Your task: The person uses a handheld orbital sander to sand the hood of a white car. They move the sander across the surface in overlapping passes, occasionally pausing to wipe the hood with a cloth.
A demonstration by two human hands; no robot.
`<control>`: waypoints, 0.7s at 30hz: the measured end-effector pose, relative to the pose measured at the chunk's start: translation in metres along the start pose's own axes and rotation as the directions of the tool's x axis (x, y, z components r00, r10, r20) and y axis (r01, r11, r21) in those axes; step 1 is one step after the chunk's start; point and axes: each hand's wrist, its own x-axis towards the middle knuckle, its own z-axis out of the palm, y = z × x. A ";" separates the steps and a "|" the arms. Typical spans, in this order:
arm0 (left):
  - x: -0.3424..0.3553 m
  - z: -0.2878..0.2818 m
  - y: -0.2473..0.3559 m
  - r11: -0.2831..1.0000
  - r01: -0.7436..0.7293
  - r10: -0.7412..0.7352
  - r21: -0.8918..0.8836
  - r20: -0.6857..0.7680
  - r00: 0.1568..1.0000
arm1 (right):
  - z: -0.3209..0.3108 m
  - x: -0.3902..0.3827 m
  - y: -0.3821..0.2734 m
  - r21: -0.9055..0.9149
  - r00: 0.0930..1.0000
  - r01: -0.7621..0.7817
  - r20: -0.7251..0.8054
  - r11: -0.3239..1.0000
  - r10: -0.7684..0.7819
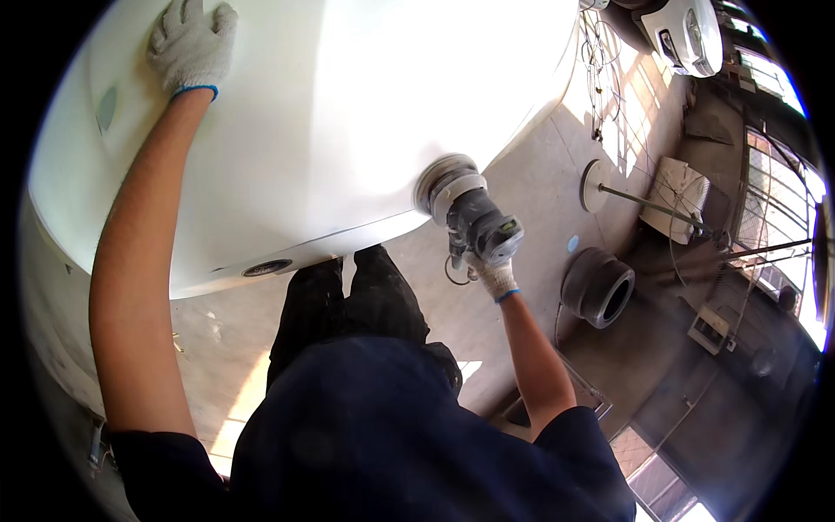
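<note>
My left hand (pixel 191 48), in a pale knit glove with a blue cuff, lies with fingers apart on a large white curved vehicle panel (pixel 261 148) at the upper left. My right hand (pixel 487 277), gloved the same way, grips a dark power sander (pixel 474 217) whose round pad rests on the panel near its lower right edge. A thin loop, perhaps cable or hose, hangs beside that hand. A small dark oval fitting (pixel 267 268) sits on the panel's lower edge, above my legs.
Concrete floor (pixel 539 191) surrounds the panel. To the right are stacked tyres (pixel 598 287), a stand with a round base (pixel 596 185), a pale boxy object (pixel 675 200) and barred windows (pixel 765 209). Coiled lines (pixel 600 78) and another white vehicle part (pixel 687 35) are at the top right.
</note>
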 end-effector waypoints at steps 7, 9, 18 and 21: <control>0.028 0.010 0.015 1.000 -0.014 0.013 -0.006 -0.132 0.991 | -0.002 0.040 0.019 -0.566 0.838 0.373 -0.134 0.735 -0.528; 0.005 0.008 0.009 1.000 0.018 -0.018 0.004 -0.110 0.994 | -0.021 0.053 0.035 -0.619 0.758 0.407 -0.181 0.672 -0.626; 0.005 -0.008 0.015 0.995 0.031 -0.033 0.095 0.019 0.999 | -0.138 0.108 -0.160 -0.340 0.880 0.197 -0.353 0.920 -0.319; 0.000 -0.004 0.007 0.991 0.020 -0.024 0.132 0.028 0.999 | -0.166 0.143 -0.220 -0.289 0.917 0.150 -0.316 0.946 -0.242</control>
